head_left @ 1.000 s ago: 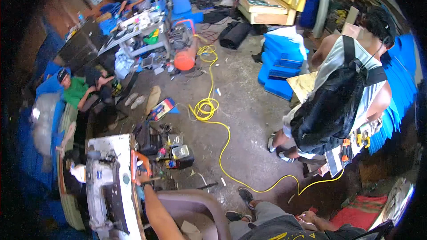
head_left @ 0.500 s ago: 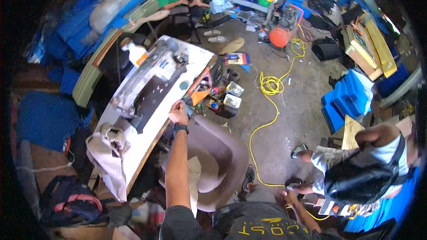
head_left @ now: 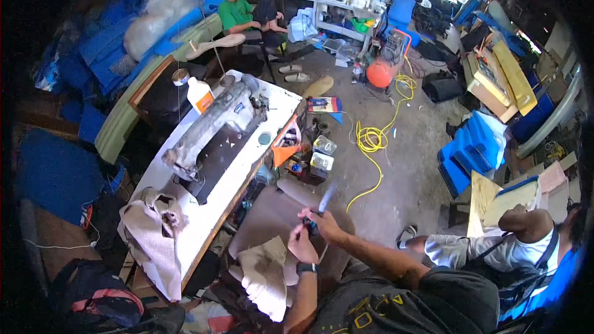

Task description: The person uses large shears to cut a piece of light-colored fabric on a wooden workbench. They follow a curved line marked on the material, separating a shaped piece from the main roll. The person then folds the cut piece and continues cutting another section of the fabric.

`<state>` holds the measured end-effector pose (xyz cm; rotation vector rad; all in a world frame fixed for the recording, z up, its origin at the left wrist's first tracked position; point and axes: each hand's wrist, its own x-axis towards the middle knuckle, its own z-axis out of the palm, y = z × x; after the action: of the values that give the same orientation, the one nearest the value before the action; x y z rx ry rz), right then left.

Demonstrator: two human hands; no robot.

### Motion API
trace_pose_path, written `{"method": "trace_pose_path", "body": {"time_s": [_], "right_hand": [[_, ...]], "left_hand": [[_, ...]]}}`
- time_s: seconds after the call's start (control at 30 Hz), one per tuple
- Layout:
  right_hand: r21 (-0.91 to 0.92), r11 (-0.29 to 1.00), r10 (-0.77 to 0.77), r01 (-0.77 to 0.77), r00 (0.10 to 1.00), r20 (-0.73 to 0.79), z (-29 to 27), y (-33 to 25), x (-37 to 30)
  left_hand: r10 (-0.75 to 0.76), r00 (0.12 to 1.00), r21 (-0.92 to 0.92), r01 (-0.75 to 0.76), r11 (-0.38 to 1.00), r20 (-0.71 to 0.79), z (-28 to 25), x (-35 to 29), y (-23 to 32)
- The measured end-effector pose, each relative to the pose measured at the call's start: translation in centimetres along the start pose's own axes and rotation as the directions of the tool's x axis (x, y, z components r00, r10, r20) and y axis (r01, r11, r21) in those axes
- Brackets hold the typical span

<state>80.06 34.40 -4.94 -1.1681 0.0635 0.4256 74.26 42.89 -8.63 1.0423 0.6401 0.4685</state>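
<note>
My right hand (head_left: 329,227) is closed around a dark-handled tool (head_left: 326,200) whose pale, blade-like end points away from me; motion smears it, so its exact kind is unclear. Close against it, my left hand (head_left: 301,245), wearing a dark wristwatch, has its fingers pressed together near the handle; what they hold is hidden. Below my hands is a brown upholstered seat (head_left: 263,213), with a piece of beige fabric (head_left: 266,272) over its near part. To the left, a grey sewing machine (head_left: 213,127) stands on a white table (head_left: 226,179), with more beige fabric (head_left: 148,235) at the near end.
A white bottle with an orange label (head_left: 199,96) stands behind the machine. An orange cloth (head_left: 284,153) hangs at the table's right edge. Yellow hose (head_left: 371,140) coils on the floor near a red compressor tank (head_left: 379,74). One person (head_left: 526,235) sits close on the right, another (head_left: 238,12) far left.
My left hand has drawn back from the table's right edge toward me. My right hand has risen from low at my side to meet it, now with the tool in view.
</note>
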Motion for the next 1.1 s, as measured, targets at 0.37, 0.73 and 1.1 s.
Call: {"method": "trace_pose_path", "body": {"time_s": [0.37,0.73,1.1], "right_hand": [[-0.416,0.909,-0.106,0.001,0.967,-0.231,-9.1,-3.1,26.6],[-0.915,0.302,-0.178,-0.268,0.927,-0.330,-4.8,-10.6,46.7],[-0.900,0.261,-0.454,0.350,0.867,0.205,-12.6,7.2,11.1]], "left_hand": [[0.165,0.969,0.747,-0.246,0.618,0.183,-20.1,-10.1,-2.7],[-0.366,0.870,0.753,0.477,0.453,-0.331,-16.9,-11.0,-7.9],[-0.405,0.741,0.472,0.661,0.583,-0.536,-22.3,-26.3,-15.1]]}}
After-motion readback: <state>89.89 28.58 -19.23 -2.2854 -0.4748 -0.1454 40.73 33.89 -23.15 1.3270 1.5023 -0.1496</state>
